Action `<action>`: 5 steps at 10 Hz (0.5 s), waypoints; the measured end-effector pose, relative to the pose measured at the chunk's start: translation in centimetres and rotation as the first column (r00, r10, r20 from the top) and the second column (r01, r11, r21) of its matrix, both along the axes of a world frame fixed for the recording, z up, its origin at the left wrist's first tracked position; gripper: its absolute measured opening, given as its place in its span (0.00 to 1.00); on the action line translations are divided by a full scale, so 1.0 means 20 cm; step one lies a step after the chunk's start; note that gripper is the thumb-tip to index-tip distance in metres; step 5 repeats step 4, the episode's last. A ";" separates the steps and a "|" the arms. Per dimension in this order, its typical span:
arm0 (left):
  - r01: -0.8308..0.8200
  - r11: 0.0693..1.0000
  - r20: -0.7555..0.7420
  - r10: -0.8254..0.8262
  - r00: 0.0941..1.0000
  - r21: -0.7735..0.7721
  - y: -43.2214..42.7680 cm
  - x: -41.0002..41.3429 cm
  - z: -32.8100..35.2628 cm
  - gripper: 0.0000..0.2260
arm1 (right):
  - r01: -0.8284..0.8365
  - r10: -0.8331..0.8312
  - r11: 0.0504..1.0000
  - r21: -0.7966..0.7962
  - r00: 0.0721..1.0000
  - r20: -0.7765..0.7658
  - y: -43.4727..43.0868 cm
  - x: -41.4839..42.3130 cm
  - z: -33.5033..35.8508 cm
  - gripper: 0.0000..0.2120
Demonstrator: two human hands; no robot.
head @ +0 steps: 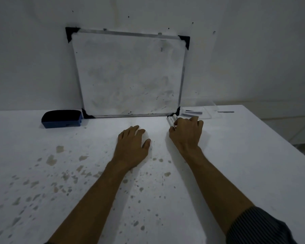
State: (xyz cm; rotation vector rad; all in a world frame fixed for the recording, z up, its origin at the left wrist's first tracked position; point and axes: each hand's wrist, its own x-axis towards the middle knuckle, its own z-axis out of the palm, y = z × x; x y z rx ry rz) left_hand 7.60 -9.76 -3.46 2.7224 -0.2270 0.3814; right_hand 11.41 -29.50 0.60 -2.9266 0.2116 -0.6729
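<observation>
A small whiteboard (128,74) with a metal frame and black corner caps leans against the wall at the back of the white table (42,155). Its surface is smudged. Two white markers (171,119) lie side by side by the board's lower right corner. My right hand (187,132) is over their near ends, thumb and fingers curled around them. My left hand (132,147) lies flat on the table, palm down, fingers straight, just left of the right hand. A blue board eraser (62,118) sits to the left of the board.
A clear plastic tray (208,113) with a few flat items stands right of the markers, and a thin grey strip (225,112) lies beyond it. Brownish stains (51,159) speckle the table's near half. The table's right edge (289,141) runs diagonally.
</observation>
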 end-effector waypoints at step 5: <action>-0.003 0.985 0.008 0.005 1.000 -0.172 0.01 0.00 0.02 0.22 | -0.038 0.004 0.949 0.313 0.994 0.111 -0.02 -0.17 0.05 0.16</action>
